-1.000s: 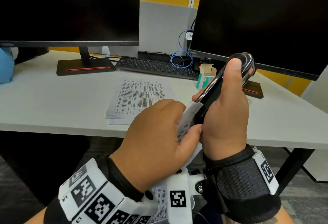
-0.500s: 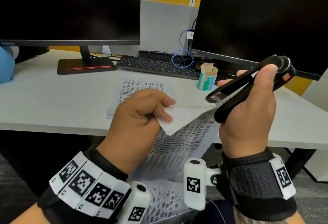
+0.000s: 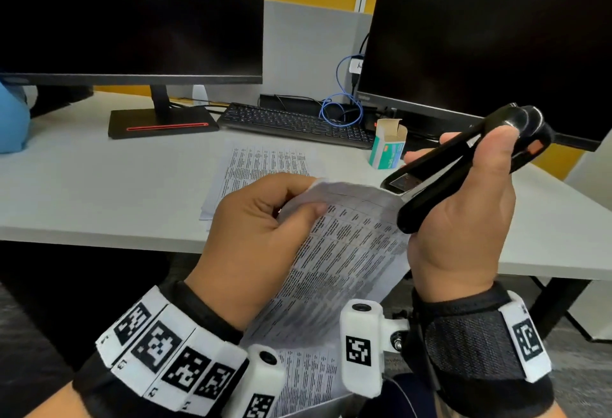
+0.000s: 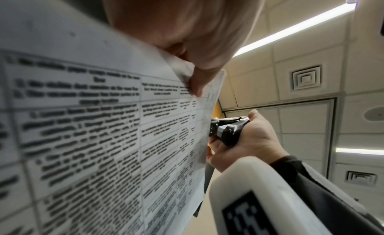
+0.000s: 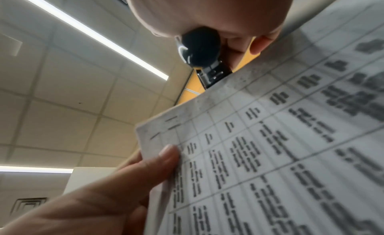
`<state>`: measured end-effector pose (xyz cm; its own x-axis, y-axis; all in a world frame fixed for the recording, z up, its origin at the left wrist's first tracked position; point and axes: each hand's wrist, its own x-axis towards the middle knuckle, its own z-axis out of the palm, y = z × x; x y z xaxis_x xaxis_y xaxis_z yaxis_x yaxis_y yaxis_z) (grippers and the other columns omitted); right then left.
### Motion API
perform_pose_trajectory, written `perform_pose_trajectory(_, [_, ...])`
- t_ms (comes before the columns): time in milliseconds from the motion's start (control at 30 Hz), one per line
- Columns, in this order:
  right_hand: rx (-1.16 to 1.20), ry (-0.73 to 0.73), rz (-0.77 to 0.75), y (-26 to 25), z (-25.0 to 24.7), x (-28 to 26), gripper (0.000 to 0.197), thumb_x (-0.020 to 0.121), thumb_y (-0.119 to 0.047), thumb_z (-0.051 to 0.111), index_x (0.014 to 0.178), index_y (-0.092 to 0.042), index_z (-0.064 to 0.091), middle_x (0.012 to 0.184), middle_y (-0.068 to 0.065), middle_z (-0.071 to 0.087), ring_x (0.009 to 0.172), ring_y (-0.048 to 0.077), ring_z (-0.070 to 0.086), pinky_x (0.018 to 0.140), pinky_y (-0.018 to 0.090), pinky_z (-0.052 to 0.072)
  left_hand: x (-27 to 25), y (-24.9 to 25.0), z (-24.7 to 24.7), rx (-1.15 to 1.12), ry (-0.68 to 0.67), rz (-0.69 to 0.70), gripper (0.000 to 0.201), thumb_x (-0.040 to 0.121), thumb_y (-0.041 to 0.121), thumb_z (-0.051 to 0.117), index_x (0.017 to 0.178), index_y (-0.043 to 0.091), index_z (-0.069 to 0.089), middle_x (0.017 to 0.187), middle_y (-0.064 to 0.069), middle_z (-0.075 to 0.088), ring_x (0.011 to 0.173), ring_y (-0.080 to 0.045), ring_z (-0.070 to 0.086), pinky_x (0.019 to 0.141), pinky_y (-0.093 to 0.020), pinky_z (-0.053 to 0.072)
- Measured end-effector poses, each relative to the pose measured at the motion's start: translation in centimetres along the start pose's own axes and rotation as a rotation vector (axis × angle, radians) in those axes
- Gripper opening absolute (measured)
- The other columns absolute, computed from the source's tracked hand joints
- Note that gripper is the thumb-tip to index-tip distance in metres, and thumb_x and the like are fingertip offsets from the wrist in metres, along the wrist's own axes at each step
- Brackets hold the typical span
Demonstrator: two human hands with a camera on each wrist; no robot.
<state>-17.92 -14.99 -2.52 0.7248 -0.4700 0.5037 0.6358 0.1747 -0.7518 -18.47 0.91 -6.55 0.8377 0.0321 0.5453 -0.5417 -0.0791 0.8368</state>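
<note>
My left hand (image 3: 265,219) pinches the top left corner of a set of printed sheets (image 3: 341,252) held in the air before the desk edge; the same sheets (image 4: 104,131) fill the left wrist view, thumb pressed on the corner. My right hand (image 3: 463,219) grips a black stapler (image 3: 457,172) just right of the sheets' top right corner, its mouth pointing left and slightly apart. In the right wrist view the stapler (image 5: 199,49) shows behind the sheets' (image 5: 270,156) upper edge.
A second pile of printed pages (image 3: 265,166) lies on the white desk (image 3: 99,192). Behind it are a black keyboard (image 3: 291,122), a small teal box (image 3: 387,146) with its flap up, two dark monitors (image 3: 132,13) and a blue cable (image 3: 347,106).
The hands have drawn apart: the stapler moved right and off the corner, the left hand moved left, and the sheets unfolded to show their printed face.
</note>
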Motion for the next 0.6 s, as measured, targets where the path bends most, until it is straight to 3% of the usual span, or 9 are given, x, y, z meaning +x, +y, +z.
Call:
perform_pose_trajectory(100, [-0.047,-0.011,0.038,0.0,0.7,0.2,0.047,0.088,-0.056,0.043,0.095,-0.012,0.058,0.086,0.012,0.060,0.079,0.019,0.064,0.071,0.034,0.052,-0.1,0.6,0.4,-0.028,0.034,-0.065,0.007,0.083,0.016,0.075,0.080,0.022,0.072,0.076,-0.002,0.074,0.074,-0.026,0.072,0.070,-0.052,0.059])
perform_pose_trajectory(200, [-0.132,-0.037,0.045,-0.5,1.6,0.0,0.041,0.081,-0.066,0.047,0.078,-0.026,0.057,0.079,-0.002,0.054,0.079,0.017,0.056,0.079,0.045,0.048,-0.3,0.8,0.8,-0.022,0.035,-0.064,0.010,0.079,0.028,0.073,0.078,0.019,0.068,0.073,-0.007,0.072,0.072,-0.032,0.069,0.066,-0.055,0.058])
perform_pose_trajectory(367, [-0.155,-0.054,0.043,-0.6,2.1,-0.3,0.036,0.085,-0.060,0.047,0.067,-0.029,0.053,0.067,-0.010,0.050,0.072,0.011,0.054,0.077,0.042,0.049,-0.8,1.0,1.3,-0.022,0.023,-0.049,0.011,0.077,0.030,0.071,0.075,0.020,0.068,0.072,-0.009,0.071,0.072,-0.036,0.067,0.067,-0.057,0.056])
perform_pose_trajectory(600, [-0.133,-0.060,0.017,-0.6,2.2,-0.2,0.041,0.086,-0.060,0.045,0.075,-0.022,0.054,0.062,-0.008,0.054,0.062,0.011,0.059,0.063,0.032,0.050,-0.9,1.1,1.5,-0.038,0.026,-0.056,0.013,0.077,0.029,0.072,0.075,0.017,0.067,0.072,-0.012,0.070,0.072,-0.039,0.066,0.065,-0.058,0.056])
